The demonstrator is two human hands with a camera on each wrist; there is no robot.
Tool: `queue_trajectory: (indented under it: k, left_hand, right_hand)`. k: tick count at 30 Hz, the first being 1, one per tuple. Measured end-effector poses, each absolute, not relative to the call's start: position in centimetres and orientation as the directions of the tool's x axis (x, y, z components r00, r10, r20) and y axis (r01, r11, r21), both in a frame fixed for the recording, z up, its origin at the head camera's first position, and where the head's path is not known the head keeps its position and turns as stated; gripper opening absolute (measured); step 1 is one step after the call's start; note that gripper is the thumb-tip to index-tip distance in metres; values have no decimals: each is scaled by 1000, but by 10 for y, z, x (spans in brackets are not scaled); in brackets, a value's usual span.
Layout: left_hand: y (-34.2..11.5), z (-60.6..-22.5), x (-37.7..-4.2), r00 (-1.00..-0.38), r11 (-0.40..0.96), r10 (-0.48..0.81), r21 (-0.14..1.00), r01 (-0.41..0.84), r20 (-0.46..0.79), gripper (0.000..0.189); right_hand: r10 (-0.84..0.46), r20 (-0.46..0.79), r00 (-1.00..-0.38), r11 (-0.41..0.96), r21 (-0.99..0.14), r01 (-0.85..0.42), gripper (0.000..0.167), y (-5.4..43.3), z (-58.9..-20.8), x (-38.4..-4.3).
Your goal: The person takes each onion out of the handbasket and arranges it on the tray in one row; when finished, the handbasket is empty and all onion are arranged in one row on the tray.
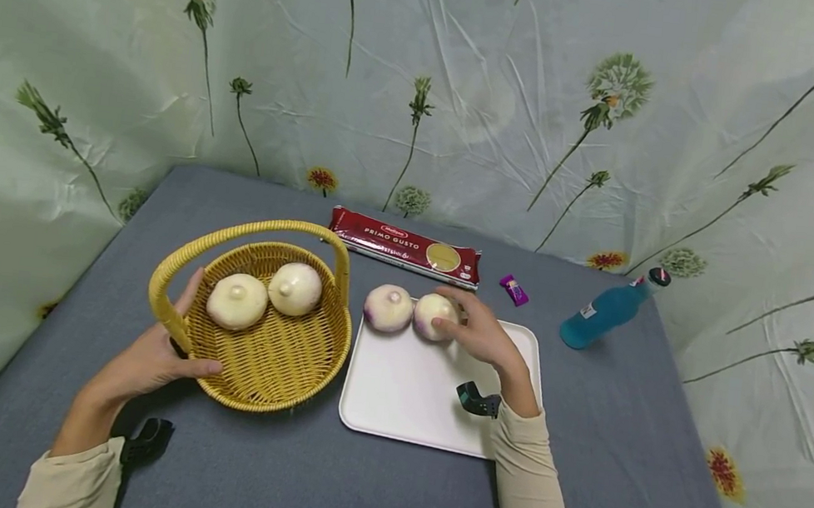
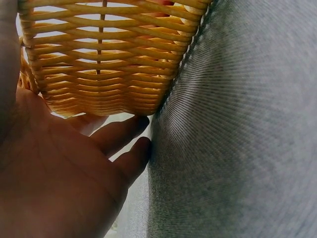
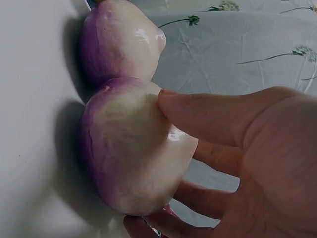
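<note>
Spread against the left side of a yellow wicker basket (image 1: 266,368), my left hand (image 1: 146,358) has its thumb at the rim and its fingers along the outer wall, under the handle. The left wrist view shows these fingers fairly straight beside the woven wall (image 2: 109,64). Two pale turnips (image 1: 237,302) lie inside the basket. My right hand (image 1: 484,334) holds a white and purple turnip (image 3: 133,148) at the back of a white tray (image 1: 406,396), thumb on its near face and fingers round the far side. Another turnip (image 1: 388,309) sits right beside it.
Behind the tray lies a red pasta packet (image 1: 408,247), with a small purple wrapped candy (image 1: 514,290) to its right. A blue bottle (image 1: 607,310) is at the right on the grey tabletop (image 1: 321,479). A flowered curtain (image 1: 471,85) hangs behind the table.
</note>
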State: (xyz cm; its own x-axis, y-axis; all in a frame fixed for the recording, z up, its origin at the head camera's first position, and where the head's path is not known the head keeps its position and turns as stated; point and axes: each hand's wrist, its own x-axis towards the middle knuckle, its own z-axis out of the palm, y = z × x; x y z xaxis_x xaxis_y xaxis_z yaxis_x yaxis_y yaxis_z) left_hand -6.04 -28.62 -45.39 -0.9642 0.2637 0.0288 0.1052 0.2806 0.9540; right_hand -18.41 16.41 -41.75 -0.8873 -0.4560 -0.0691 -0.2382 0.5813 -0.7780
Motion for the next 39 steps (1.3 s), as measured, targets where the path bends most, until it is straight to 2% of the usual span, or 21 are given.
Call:
queue_trajectory:
  k: [11, 24, 32, 39]
  left_hand:
    - [-289, -455, -59, -966, 296, 258, 950, 101, 22, 132]
    - [-287, -455, -61, -966, 298, 257, 950, 98, 19, 131]
    - [-286, -453, -61, -964, 297, 263, 950, 101, 20, 132]
    - [-287, -454, -62, -964, 279, 265, 955, 98, 22, 131]
  right_hand:
    - [-442, -83, -893, 591, -776, -220, 58, 164, -418, -185]
    - [-469, 21, -883, 623, -701, -347, 56, 163, -406, -177]
    - [-484, 22, -875, 605, -714, -353, 56, 155, -388, -165]
    - [-553, 77, -830, 567, -695, -442, 52, 147, -372, -154]
